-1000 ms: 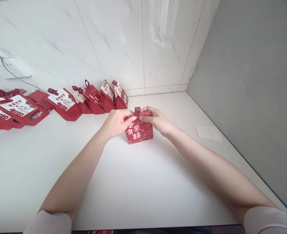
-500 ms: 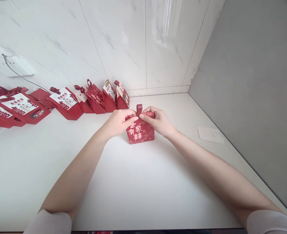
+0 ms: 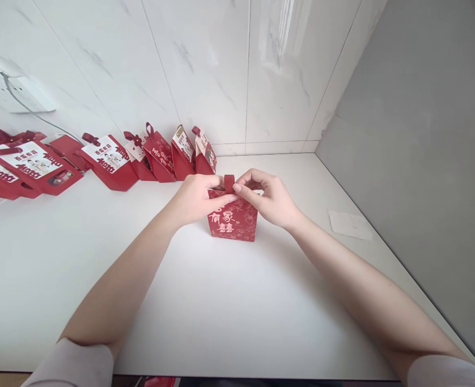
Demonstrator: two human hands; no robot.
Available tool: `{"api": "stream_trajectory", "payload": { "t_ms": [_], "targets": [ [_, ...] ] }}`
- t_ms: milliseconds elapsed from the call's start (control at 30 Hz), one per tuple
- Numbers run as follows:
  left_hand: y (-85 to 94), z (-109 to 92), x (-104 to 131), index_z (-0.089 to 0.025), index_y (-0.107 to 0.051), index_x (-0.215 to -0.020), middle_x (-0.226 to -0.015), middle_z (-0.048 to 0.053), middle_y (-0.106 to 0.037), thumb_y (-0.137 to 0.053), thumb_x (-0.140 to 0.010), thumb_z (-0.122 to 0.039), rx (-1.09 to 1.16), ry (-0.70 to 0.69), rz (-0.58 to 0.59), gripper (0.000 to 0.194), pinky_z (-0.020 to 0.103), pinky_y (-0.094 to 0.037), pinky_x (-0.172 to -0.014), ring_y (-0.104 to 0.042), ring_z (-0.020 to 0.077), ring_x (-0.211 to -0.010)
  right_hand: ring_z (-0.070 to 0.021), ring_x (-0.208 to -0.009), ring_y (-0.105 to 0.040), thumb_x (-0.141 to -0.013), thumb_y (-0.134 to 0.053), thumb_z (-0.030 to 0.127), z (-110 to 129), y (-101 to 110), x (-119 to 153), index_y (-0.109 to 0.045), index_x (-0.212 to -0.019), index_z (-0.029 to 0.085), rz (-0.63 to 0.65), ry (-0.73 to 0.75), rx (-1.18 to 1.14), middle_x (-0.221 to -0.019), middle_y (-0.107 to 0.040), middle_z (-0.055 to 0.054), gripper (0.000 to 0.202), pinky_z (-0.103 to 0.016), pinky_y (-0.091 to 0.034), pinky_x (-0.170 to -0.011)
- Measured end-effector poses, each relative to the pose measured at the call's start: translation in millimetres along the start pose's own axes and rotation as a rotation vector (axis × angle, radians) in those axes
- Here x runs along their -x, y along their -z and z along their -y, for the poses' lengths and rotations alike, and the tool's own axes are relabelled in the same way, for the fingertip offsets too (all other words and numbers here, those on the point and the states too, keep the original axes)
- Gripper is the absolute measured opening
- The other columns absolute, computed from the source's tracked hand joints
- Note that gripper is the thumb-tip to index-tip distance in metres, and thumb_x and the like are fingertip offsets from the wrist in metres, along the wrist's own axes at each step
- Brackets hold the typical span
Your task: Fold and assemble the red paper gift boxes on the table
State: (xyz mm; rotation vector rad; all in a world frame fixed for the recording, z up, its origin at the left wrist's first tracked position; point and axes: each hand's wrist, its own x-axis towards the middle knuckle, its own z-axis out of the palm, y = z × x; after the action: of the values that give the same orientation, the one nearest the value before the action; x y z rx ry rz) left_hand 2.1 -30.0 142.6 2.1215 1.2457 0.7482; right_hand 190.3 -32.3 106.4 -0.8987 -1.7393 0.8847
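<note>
- Both arms stretch forward, meeting at the red box (image 3: 233, 219) standing mid-table (image 3: 229, 312).
- Left hand (image 3: 195, 198) and right hand (image 3: 271, 200) pinch the box top either side of its upright tab (image 3: 229, 183).
- Box front: gold Chinese characters.
- Far left: row of red boxes (image 3: 112, 164) along the wall, white labels, text too small to read.

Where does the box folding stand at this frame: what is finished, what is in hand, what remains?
Done: a row of closed red boxes lies along the wall. In hand: one red box stands upright on the white counter; the left hand and right hand pinch its top edge beside the loop handle. Left: whether the top is fully closed cannot be told.
</note>
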Motion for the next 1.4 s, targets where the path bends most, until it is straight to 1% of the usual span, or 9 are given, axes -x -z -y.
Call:
{"api": "stream_trajectory", "payload": {
  "t_ms": [233,467,667,767,833,933,1067,1200,1400],
  "targets": [
    [-4.8,9,-5,-0.016,-0.073,-0.080,-0.081,0.004,-0.071,-0.066,-0.079,-0.046,-0.025,-0.013,0.025,0.032,0.025,-0.045,-0.063,-0.063,0.0176,-0.075,-0.0186,-0.083,-0.064,-0.088,-0.063,0.040,4,-3,1,-0.064,-0.080,0.021,-0.112,0.061,0.007,-0.085,-0.069,-0.003,0.021,-0.032,-0.049,-0.081],
    [-3.3,13,-6,-0.016,-0.064,-0.069,-0.056,-0.002,-0.053,-0.069,-0.076,-0.037,-0.136,-0.022,0.135,0.023,0.024,-0.031,-0.048,-0.044,0.0099,-0.051,-0.0169,-0.074,-0.063,-0.085,-0.064,0.053,1,-4,-1,-0.063,-0.076,0.020,-0.088,-0.031,-0.136,-0.078,-0.067,-0.002,0.034,-0.031,-0.050,-0.074],
    [7.8,12,-4,-0.021,-0.063,-0.107,-0.097,0.002,-0.069,-0.066,-0.078,-0.031,-0.186,-0.026,0.183,0.030,0.025,-0.046,-0.065,-0.063,0.0171,-0.078,-0.0170,-0.085,-0.066,-0.091,-0.051,0.059,7,11,-2,-0.062,-0.099,0.023,0.036,-0.171,-0.275,-0.105,-0.067,-0.004,0.038,-0.030,-0.051,-0.075],
    [22.6,12,0,-0.027,-0.055,-0.125,-0.128,0.004,-0.062,-0.068,-0.078,-0.035,-0.233,0.000,0.175,0.049,0.028,-0.050,-0.079,-0.063,0.0218,-0.105,-0.0179,-0.084,-0.063,-0.078,-0.073,0.046,9,19,0,-0.061,-0.109,0.026,0.204,-0.166,-0.042,-0.107,-0.067,-0.002,0.038,-0.029,-0.049,-0.070],
    [33.6,10,5,-0.030,-0.053,-0.130,-0.137,0.004,-0.057,-0.067,-0.079,-0.039,-0.242,0.039,0.193,0.054,0.030,-0.050,-0.088,-0.059,0.0234,-0.117,-0.0171,-0.073,-0.060,-0.075,-0.075,0.034,10,22,3,-0.066,-0.095,0.024,0.237,-0.152,0.194,-0.085,-0.067,0.000,0.025,-0.029,-0.044,-0.063],
    [46.9,0,16,-0.031,-0.055,-0.131,-0.138,0.005,-0.057,-0.067,-0.080,-0.045,-0.226,0.077,0.184,0.054,0.034,-0.049,-0.095,-0.058,0.0243,-0.120,-0.0147,-0.058,-0.052,-0.081,-0.065,0.031,15,24,5,-0.068,-0.072,0.021,0.184,-0.151,0.342,-0.061,-0.057,0.002,0.013,-0.029,-0.036,-0.054],
    [57.4,-21,30,-0.030,-0.055,-0.132,-0.138,0.008,-0.057,-0.073,-0.074,-0.052,-0.182,0.060,0.120,0.064,0.036,-0.051,-0.095,-0.058,0.0269,-0.121,-0.0169,-0.063,-0.060,-0.081,-0.068,0.039,30,31,9,-0.072,-0.079,0.019,0.140,-0.118,0.063,-0.071,-0.068,-0.002,0.020,-0.030,-0.044,-0.057],
    [69.5,-54,42,-0.029,-0.058,-0.131,-0.136,0.006,-0.059,-0.073,-0.072,-0.053,-0.220,0.071,0.233,0.066,0.038,-0.050,-0.099,-0.057,0.0287,-0.124,-0.0216,-0.075,-0.069,-0.076,-0.076,0.044,48,43,16,-0.073,-0.084,0.019,0.095,-0.050,-0.222,-0.081,-0.073,-0.004,0.027,-0.035,-0.054,-0.068],
    [88.5,-98,80,-0.027,-0.060,-0.129,-0.132,0.002,-0.062,-0.068,-0.073,-0.055,-0.264,0.137,0.289,0.062,0.043,-0.044,-0.108,-0.056,0.0294,-0.125,-0.0239,-0.078,-0.071,-0.076,-0.079,0.044,76,39,38,-0.072,-0.082,0.023,-0.021,0.058,-0.235,-0.080,-0.073,-0.001,0.023,-0.038,-0.057,-0.071]
  ]
}}
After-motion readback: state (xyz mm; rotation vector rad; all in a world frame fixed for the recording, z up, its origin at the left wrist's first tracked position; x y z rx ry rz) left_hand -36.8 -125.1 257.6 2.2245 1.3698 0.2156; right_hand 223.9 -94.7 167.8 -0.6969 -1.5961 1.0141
